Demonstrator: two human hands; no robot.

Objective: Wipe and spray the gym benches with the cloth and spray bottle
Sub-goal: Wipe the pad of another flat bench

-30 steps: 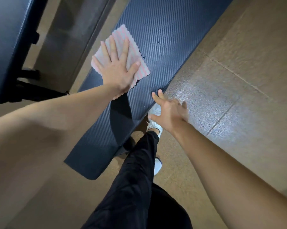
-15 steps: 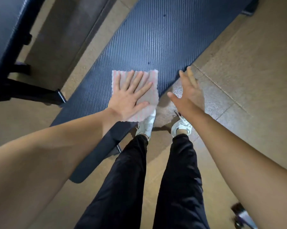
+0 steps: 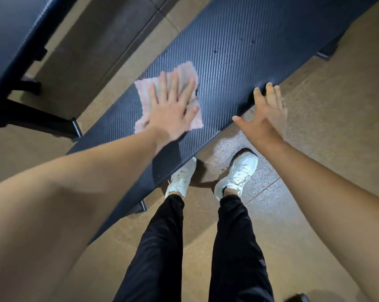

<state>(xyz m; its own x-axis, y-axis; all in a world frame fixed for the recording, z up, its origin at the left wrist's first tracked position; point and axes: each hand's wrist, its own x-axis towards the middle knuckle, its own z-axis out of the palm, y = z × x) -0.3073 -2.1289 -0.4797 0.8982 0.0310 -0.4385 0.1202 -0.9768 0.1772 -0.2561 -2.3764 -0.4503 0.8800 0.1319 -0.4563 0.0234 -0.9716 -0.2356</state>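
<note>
Standing at 6 o'clock, your black trousers (image 3: 162, 247) and white shoes (image 3: 238, 171) are at the tabletop's near edge. Your left grip (image 3: 172, 114), fingers spread flat, presses the pink-striped cloth (image 3: 146, 91) onto the dark textured tabletop (image 3: 249, 40) at 11 o'clock. Your right grip (image 3: 261, 118) at 1 o'clock is spread and holds nothing, fingertips over the near edge; contact unclear. Second bench (image 3: 7, 29) at 10 o'clock, well apart.

Pink-and-grey striped cloth (image 3: 184, 77); dark blue woven-pattern bench (image 3: 238, 51); white shoes (image 3: 238, 171).
</note>
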